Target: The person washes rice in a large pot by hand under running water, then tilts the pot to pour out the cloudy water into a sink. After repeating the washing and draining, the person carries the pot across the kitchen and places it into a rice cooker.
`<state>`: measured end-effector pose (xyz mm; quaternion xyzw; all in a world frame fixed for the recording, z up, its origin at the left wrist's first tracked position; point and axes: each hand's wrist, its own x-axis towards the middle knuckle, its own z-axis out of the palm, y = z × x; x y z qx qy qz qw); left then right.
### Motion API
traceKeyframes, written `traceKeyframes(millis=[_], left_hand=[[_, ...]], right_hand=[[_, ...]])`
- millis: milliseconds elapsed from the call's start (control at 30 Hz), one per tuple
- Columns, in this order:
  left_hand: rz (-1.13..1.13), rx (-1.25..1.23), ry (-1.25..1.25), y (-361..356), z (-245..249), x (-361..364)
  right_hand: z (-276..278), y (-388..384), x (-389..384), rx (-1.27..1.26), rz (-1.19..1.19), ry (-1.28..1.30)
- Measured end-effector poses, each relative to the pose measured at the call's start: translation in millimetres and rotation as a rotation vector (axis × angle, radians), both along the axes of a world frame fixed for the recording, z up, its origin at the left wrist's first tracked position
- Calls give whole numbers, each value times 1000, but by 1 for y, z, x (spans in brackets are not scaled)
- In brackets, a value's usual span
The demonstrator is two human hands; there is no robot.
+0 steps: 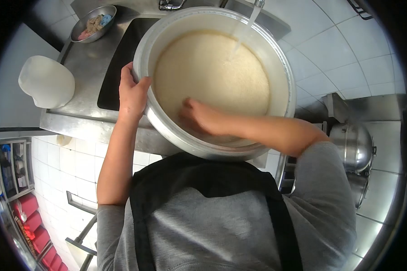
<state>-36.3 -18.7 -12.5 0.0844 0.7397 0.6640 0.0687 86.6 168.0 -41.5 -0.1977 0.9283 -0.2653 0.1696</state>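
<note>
A large metal pot (142, 58) holds pale grains, apparently rice, under cloudy water (208, 72). From the tap (259, 3) above its far right side, a stream of water (253, 20) runs into it. My left hand (133, 94) grips the pot's left rim, thumb on top. Inside the pot, near the wall closest to me, my right hand (201, 116) is partly in the water and blurred by motion; its fingertips are hidden.
Left of the pot is a dark sink basin (111, 86) in a steel counter (88, 58). A metal bowl with cloths (93, 27) and a white plastic container (49, 83) stand on the counter. Steel pots (355, 147) are at the right, red bins (36, 223) lower left.
</note>
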Motion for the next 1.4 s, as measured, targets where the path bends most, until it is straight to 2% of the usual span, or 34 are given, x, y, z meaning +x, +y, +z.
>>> traceKeyframes(millis=[100,167,233,333,433,533,633,733,833,933,1033,1133,1400], left_hand=[[-8,43,19,0,-3,-1],[-3,47,-10,1,0,0],[7,52,-47,2,9,5],[6,-22,-19,0,2,1],[1,-1,1,0,3,1],[1,18,-24,1,6,4],[-4,14,-28,0,4,3],[-12,20,-23,-1,4,2],[-10,23,-25,0,5,3],[-5,12,-22,-1,3,3],[-8,7,-27,-1,2,1],[-14,0,-7,-1,1,0],[10,-26,5,1,5,2]], right_hand=[[22,2,-41,176,-11,295],[1,35,-39,256,-135,529],[3,78,-26,457,-176,550],[-4,110,-11,695,-274,251],[-12,85,-19,622,-279,189],[-5,52,-46,548,-270,150],[-35,39,-78,394,-318,298],[-21,32,-113,571,-335,288],[3,49,-125,549,-350,154],[-7,86,-133,639,-390,145],[-12,115,-126,511,-339,183],[-10,108,-97,578,-490,53],[50,33,21,560,-192,-357]])
